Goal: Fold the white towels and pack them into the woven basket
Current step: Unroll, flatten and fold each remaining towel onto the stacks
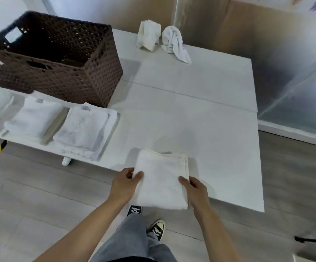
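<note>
Head view: a folded white towel lies at the near edge of the white table, its near end overhanging that edge. The left hand grips the towel's left side, thumb on top and fingers curled beneath. The right hand grips the right side the same way, thumb on the upper face. The woven basket, dark brown, stands at the table's far left; no towel can be seen inside it. In front of the basket, three folded towels lie in a row along the left edge. At the far edge, two unfolded towels sit crumpled side by side, just beside each other. Below the table, grey trousers and dark sneakers stand on the grey floor.
</note>
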Demonstrator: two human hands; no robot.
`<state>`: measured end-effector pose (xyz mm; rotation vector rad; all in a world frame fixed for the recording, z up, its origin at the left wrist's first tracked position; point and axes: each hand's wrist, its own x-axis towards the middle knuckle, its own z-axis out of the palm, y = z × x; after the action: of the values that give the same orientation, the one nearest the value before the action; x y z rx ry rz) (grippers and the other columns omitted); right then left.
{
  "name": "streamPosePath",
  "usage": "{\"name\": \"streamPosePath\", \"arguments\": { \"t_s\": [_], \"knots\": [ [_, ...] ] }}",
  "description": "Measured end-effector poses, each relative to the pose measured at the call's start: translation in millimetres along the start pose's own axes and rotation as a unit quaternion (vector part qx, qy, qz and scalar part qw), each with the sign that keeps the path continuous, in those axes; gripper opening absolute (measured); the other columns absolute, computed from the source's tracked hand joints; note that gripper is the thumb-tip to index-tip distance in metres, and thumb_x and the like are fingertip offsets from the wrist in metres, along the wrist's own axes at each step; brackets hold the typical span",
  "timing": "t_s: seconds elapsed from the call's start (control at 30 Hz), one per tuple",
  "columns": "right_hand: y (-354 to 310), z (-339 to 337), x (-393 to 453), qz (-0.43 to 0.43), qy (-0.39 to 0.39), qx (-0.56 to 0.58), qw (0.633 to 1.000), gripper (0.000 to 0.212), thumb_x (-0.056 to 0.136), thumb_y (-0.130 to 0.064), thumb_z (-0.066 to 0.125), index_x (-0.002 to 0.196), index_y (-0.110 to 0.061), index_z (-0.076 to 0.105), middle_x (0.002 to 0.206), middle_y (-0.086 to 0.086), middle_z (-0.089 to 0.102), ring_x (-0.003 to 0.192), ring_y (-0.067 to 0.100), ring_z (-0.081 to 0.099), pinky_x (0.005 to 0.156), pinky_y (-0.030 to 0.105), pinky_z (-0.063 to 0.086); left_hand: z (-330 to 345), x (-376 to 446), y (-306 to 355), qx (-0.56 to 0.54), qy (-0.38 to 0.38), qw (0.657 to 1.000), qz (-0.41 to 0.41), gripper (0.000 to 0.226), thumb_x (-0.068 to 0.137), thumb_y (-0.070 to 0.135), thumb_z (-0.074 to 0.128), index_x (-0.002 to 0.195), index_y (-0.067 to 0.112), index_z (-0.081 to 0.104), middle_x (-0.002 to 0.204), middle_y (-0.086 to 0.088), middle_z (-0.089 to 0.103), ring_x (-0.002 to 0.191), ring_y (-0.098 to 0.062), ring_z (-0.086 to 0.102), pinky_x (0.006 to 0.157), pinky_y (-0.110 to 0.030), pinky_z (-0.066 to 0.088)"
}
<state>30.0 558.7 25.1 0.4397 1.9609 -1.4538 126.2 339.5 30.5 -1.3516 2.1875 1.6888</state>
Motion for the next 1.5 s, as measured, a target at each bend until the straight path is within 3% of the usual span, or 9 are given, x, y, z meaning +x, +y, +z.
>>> {"name": "streamPosePath", "arguments": {
  "t_s": [0.13, 0.27, 0.53, 0.77, 0.87, 1.07, 1.23, 1.4, 1.5],
  "knots": [
    [-36.0, 20.2, 0.0, -0.043, -0.040, 0.001, 0.998, 0.014, 0.091, -0.027, 0.074, 0.103, -0.021, 0.075, 0.094, 0.000, 0.078, 0.088, 0.022, 0.075, 0.081, 0.039, 0.060, -25.1, -4.5, 17.3, -0.034, 0.046, 0.998, 0.030, 0.014, 0.090, 0.035, 0.072, 0.100, 0.030, 0.064, 0.093, 0.013, 0.069, 0.086, -0.005, 0.065, 0.066, -0.015, 0.044],
    [-67.2, 55.2, -1.8, -0.079, -0.066, -0.021, 0.994, 0.015, 0.092, -0.027, 0.073, 0.106, -0.026, 0.074, 0.097, -0.003, 0.078, 0.088, 0.018, 0.074, 0.072, 0.030, 0.055, -63.3, 0.6, 21.3, -0.053, 0.079, 0.995, 0.035, 0.014, 0.089, 0.037, 0.072, 0.099, 0.031, 0.064, 0.092, 0.011, 0.069, 0.084, -0.010, 0.067, 0.064, -0.016, 0.045],
    [-108.5, 156.8, 3.1, -0.094, -0.098, -0.072, 0.988, 0.024, 0.088, -0.030, 0.076, 0.112, -0.027, 0.073, 0.102, -0.003, 0.077, 0.096, 0.023, 0.072, 0.092, 0.048, 0.058, -154.1, 31.1, 4.9, -0.087, 0.098, 0.991, 0.007, 0.022, 0.091, 0.033, 0.071, 0.106, 0.021, 0.061, 0.097, 0.006, 0.068, 0.088, -0.012, 0.066, 0.059, -0.012, 0.043],
    [-145.7, 281.6, 8.3, -0.137, -0.102, -0.112, 0.979, 0.018, 0.089, -0.031, 0.075, 0.107, -0.028, 0.071, 0.103, -0.003, 0.075, 0.097, 0.020, 0.070, 0.091, 0.043, 0.056, -260.1, 94.4, -11.1, -0.098, 0.107, 0.989, -0.010, 0.018, 0.092, 0.025, 0.071, 0.101, 0.016, 0.058, 0.091, 0.005, 0.064, 0.078, -0.004, 0.059, 0.055, -0.008, 0.038],
    [-161.9, 336.0, 12.4, -0.160, -0.105, -0.139, 0.972, 0.008, 0.094, -0.029, 0.071, 0.102, -0.031, 0.069, 0.099, -0.008, 0.072, 0.092, 0.011, 0.065, 0.077, 0.029, 0.050, -304.5, 118.8, -17.9, -0.103, 0.104, 0.989, -0.019, 0.019, 0.091, 0.025, 0.071, 0.101, 0.014, 0.058, 0.092, 0.002, 0.063, 0.081, -0.011, 0.059, 0.059, -0.012, 0.038],
    [-191.5, 429.6, 25.0, -0.201, -0.142, -0.229, 0.942, 0.006, 0.095, -0.033, 0.069, 0.101, -0.029, 0.068, 0.094, -0.021, 0.066, 0.090, 0.001, 0.059, 0.075, 0.020, 0.043, -374.8, 150.7, -40.9, -0.160, 0.109, 0.979, -0.065, 0.023, 0.086, 0.032, 0.071, 0.099, 0.019, 0.058, 0.099, -0.010, 0.067, 0.091, -0.028, 0.068, 0.084, -0.048, 0.055],
    [-221.7, 493.8, 47.2, -0.252, -0.192, -0.302, 0.899, 0.023, 0.091, -0.036, 0.074, 0.112, -0.028, 0.073, 0.097, -0.014, 0.073, 0.094, 0.010, 0.068, 0.086, 0.033, 0.052, -401.2, 166.0, -55.7, -0.216, 0.143, 0.962, -0.083, 0.017, 0.088, 0.016, 0.072, 0.096, 0.009, 0.059, 0.084, -0.011, 0.066, 0.068, -0.026, 0.069, 0.071, -0.052, 0.060],
    [-254.6, 554.8, 80.4, -0.274, -0.242, -0.345, 0.865, 0.042, 0.090, -0.037, 0.077, 0.127, -0.018, 0.070, 0.109, -0.004, 0.073, 0.104, 0.017, 0.068, 0.093, 0.038, 0.056, -407.0, 191.0, -65.2, -0.267, 0.170, 0.942, -0.113, 0.020, 0.090, 0.011, 0.073, 0.099, 0.006, 0.056, 0.085, -0.009, 0.061, 0.070, -0.021, 0.065, 0.073, -0.047, 0.062],
    [-269.0, 584.9, 97.8, -0.272, -0.271, -0.363, 0.849, 0.039, 0.091, -0.032, 0.077, 0.126, -0.016, 0.069, 0.103, -0.006, 0.072, 0.095, 0.012, 0.069, 0.086, 0.035, 0.058, -408.6, 203.8, -63.3, -0.280, 0.186, 0.933, -0.130, 0.023, 0.090, 0.014, 0.073, 0.103, 0.006, 0.056, 0.087, -0.009, 0.063, 0.074, -0.023, 0.069, 0.071, -0.041, 0.063]
  ]
}}
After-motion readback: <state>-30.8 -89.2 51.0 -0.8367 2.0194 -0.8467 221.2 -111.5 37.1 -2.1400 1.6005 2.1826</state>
